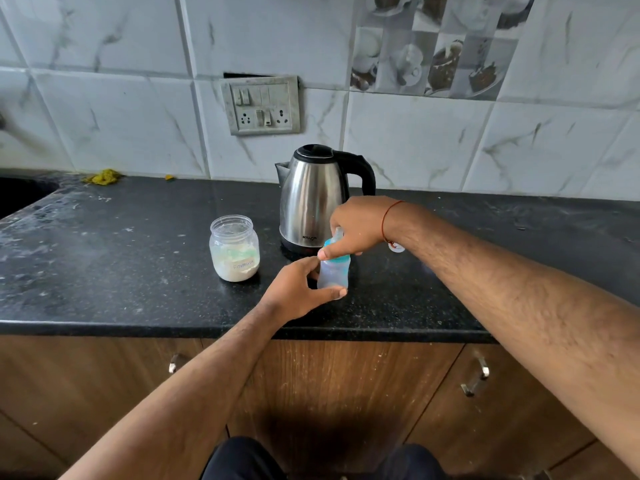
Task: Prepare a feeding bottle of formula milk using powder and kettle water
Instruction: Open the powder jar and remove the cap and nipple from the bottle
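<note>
Left hand [300, 289] grips the base of a small translucent bottle [333, 271] with a blue collar, upright on the black counter [138, 271] near the kettle [313, 199]; right hand [356, 226] pinches its top from above, wrist bent down.

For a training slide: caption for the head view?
Left hand steadies clear feeding bottle while right hand grips its blue cap, beside steel kettle.

Bottle [334, 271]: nipple and collar mostly covered by right hand [358, 226]. Kettle [313, 199]: lower right hidden behind that hand. Jar [234, 249]: label too blurred to read. Sink [20, 194]: cut off at left edge.
</note>
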